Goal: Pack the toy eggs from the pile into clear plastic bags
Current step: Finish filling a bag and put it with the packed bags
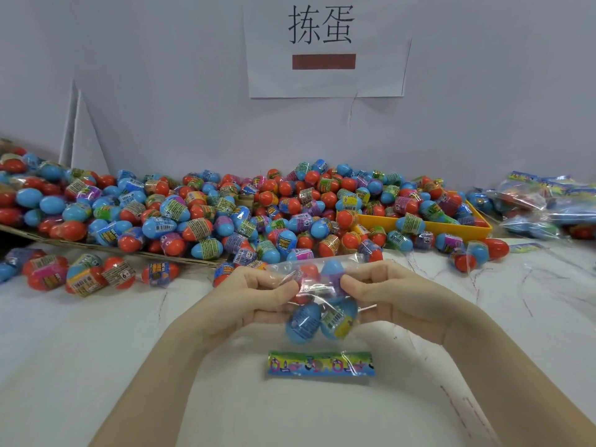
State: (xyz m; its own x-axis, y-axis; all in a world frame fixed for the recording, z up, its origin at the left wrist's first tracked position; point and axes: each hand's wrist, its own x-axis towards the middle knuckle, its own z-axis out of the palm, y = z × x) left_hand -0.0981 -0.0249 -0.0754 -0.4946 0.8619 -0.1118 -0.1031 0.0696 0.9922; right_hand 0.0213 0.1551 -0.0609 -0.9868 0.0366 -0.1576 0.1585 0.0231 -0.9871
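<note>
Gripping a clear bag (322, 304) of toy eggs (303, 322), both hands (325, 293) curl inward.

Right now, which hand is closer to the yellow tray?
Right. The right hand holds the bag below the tray; the left hand grips its far side.

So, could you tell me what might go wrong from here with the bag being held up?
1. The left hand and right hand pinch the clear plastic bag off the table; if either grip slips, the blue eggs inside might drop out.
2. The egg pile lies just behind the hands; a knock could roll loose eggs across the white table.
</note>
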